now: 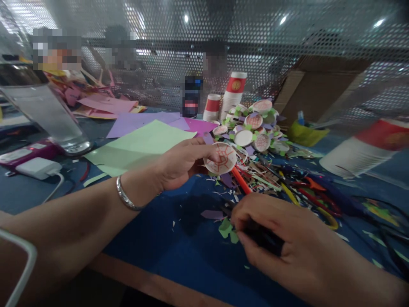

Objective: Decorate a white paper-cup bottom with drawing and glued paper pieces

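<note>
My left hand is closed on a small round paper cup base, with red web-like lines drawn on its white face. A purple paper tab stands up at its top edge. Lower right, my right hand has its fingers curled, thumb and index finger nearly together at a small green paper piece. Another green paper piece and a purple paper strip lie just beside the fingertips. Behind them is a heap of decorated cup bases with green and purple tabs.
Green and purple paper sheets lie left of centre. A water glass stands near a power strip. Stacked paper cups, scissors, cables and paper scraps occupy the right. A perforated screen rises behind.
</note>
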Tool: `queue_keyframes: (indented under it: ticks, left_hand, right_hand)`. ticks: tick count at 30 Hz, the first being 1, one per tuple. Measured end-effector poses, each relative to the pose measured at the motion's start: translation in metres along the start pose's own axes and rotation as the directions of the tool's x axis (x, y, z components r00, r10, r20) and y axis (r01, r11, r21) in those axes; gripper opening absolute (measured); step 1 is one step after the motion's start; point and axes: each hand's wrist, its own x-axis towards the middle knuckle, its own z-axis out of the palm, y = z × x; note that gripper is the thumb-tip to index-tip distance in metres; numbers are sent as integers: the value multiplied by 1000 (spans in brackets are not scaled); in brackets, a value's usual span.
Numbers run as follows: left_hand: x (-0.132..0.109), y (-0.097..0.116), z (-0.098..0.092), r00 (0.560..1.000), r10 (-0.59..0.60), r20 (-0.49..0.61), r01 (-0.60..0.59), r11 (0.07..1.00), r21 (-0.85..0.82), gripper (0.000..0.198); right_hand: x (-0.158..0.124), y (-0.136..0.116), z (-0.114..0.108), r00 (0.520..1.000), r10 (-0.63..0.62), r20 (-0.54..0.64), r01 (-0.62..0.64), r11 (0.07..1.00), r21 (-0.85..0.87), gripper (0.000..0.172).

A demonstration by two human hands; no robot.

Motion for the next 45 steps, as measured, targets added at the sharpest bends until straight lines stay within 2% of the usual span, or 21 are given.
queue_keyframes:
  ticks: [5, 7, 12, 16, 21, 28, 33, 37, 45]
  left_hand:
    - [-1, 1, 1, 999, -35, -22, 34, 999, -42, 9]
    - [-1, 1, 1, 998, -67, 2, 67, 996, -66, 10]
    - [-4, 2, 2, 989, -142, 45, 143, 989, -23, 9]
    - [-6, 3, 3, 974, -188, 122, 191, 982, -8, 4]
    - [-7, 2, 1, 980, -161, 120, 159, 987, 23, 7]
    - [-7, 5, -1, 967, -141, 210, 146, 989, -9, 32]
    - [-8, 6, -1, 965, -148, 217, 155, 988, -15, 35]
    - [-8, 6, 0, 964, -159, 214, 171, 985, -36, 36]
    - [-9, 7, 3, 965, -177, 193, 182, 983, -12, 45]
  right_hand:
    - [0, -5, -6, 993, 110, -48, -101, 982, 162, 14]
    - [1, -5, -9, 988, 138, -70, -121, 970, 211, 13]
    - [4, -3, -15, 980, 144, -140, -109, 966, 234, 12]
    - [6, -1, -17, 968, 176, -177, -130, 961, 243, 10]
    - [7, -3, -17, 949, 226, -217, -151, 936, 317, 8]
    - [9, -2, -19, 948, 237, -213, -157, 929, 336, 7]
    - [11, 2, -19, 934, 261, -243, -162, 919, 361, 4]
    - [11, 5, -16, 928, 271, -256, -141, 891, 432, 17]
    - [12, 4, -17, 949, 280, -146, -180, 859, 480, 36]
